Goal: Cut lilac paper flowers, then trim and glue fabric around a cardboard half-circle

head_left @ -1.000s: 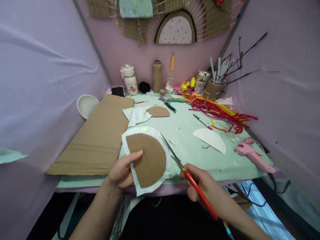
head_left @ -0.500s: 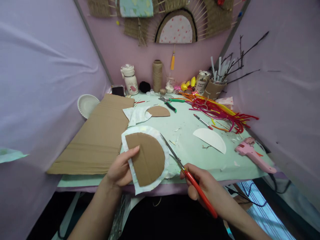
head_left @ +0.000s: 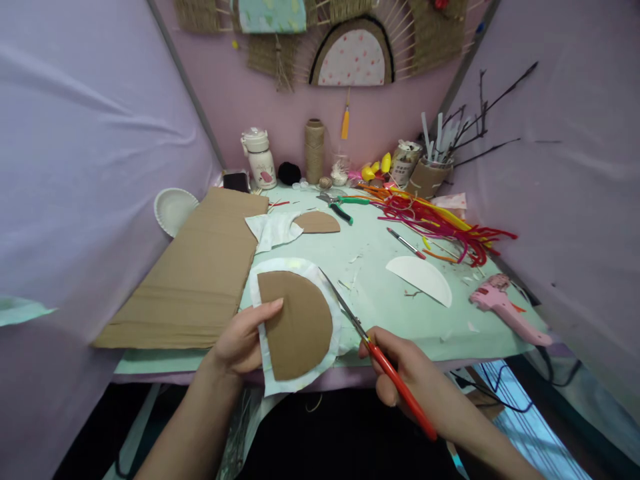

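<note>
My left hand (head_left: 245, 340) grips the straight left side of a brown cardboard half-round (head_left: 300, 327), thumb on top. Pale patterned fabric (head_left: 337, 340) lies beneath the cardboard and shows as a border all round it. Red-handled scissors (head_left: 395, 380) are in my right hand (head_left: 400, 367), whose fingers wrap round the handles. The scissor blades point up and to the left, their tip close to the upper right edge of the fabric. The blades look closed or nearly so.
Large cardboard (head_left: 200, 267) covers the table's left. Beyond the hands lie a fabric scrap (head_left: 275, 230), small cardboard half-round (head_left: 319, 223), green-handled pliers (head_left: 343, 210) and a pen (head_left: 406, 243). Rightward are a white half-round (head_left: 423, 279), pipe cleaners (head_left: 430, 220) and a pink glue gun (head_left: 510, 310).
The cardboard and fabric in my left hand have turned slightly and shifted a little down and to the right. My right hand and the scissors have hardly moved.
</note>
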Motion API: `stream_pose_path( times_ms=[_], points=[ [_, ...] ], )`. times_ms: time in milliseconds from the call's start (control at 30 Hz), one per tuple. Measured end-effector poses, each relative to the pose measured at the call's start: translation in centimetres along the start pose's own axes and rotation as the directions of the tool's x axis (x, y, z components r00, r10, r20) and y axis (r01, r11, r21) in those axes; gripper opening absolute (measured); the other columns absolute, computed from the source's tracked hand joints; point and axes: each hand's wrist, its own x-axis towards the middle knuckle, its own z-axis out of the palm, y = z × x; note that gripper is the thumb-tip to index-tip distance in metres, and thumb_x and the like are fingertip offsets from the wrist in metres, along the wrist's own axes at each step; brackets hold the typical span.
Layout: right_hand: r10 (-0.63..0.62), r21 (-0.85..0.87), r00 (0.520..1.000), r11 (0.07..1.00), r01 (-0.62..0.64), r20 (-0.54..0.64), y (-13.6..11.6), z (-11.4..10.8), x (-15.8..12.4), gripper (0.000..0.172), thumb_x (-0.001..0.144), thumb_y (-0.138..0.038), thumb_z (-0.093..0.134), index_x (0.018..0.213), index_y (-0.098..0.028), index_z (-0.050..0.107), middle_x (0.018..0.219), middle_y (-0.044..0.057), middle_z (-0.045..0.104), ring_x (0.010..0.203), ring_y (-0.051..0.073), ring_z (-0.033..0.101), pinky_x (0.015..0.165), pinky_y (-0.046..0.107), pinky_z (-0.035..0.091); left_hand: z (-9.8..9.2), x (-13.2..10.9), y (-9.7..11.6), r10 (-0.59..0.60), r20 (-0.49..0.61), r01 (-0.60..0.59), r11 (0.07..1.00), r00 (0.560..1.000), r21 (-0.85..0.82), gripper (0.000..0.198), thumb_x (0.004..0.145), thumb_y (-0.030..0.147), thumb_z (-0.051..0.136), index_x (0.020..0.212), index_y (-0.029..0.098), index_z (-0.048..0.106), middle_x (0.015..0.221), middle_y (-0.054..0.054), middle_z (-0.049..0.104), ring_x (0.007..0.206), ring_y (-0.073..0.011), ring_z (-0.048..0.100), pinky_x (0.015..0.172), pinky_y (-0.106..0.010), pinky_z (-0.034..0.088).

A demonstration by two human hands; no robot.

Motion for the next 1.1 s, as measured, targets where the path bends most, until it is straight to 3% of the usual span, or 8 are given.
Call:
stream_pose_path(
  times_ms=[367,700,1100],
  points=[
    [0.005,0.005,1.000,1.000,-0.005,-0.029,0.46,0.09,0.10,0.011,0.067,-0.016,0.041,0.076,-0.022,0.040,0.048,-0.010,0.052,0.040,0.007,0.041,0.042,0.018,0.024,-0.14,-0.14,0.62,-0.007,-0.016,0.007,1.000,1.000,-0.022,0.024,0.075,0.029,0.067,0.090,0.013,0.073,0.096,-0.011,0.074,0.094,-0.0282,0.068,0.093,-0.041,0.048],
    [0.032,-0.041,0.999,0.999,-0.031,0.027,-0.17,-0.09,-0.14,0.017,0.066,-0.008,0.040,0.075,-0.022,0.039,0.046,-0.010,0.047,0.043,0.009,0.046,0.043,0.018,0.027,-0.76,-0.54,0.72,-0.029,0.085,0.028,1.000,0.996,0.011,0.026,0.085,0.027,0.056,0.098,0.012,0.071,0.098,-0.012,0.074,0.103,-0.0282,0.065,0.099,-0.040,0.044],
    [0.000,-0.047,1.000,0.999,0.001,0.010,-0.23,-0.07,-0.16,0.021,0.061,-0.005,0.038,0.074,-0.022,0.039,0.046,-0.011,0.047,0.044,0.009,0.047,0.044,0.018,0.025,-0.51,-0.48,0.58,-0.057,0.114,0.054,0.998,0.992,0.024,0.023,0.083,0.027,0.059,0.094,0.011,0.072,0.098,-0.012,0.074,0.096,-0.0256,0.068,0.088,-0.034,0.051]
  ],
)
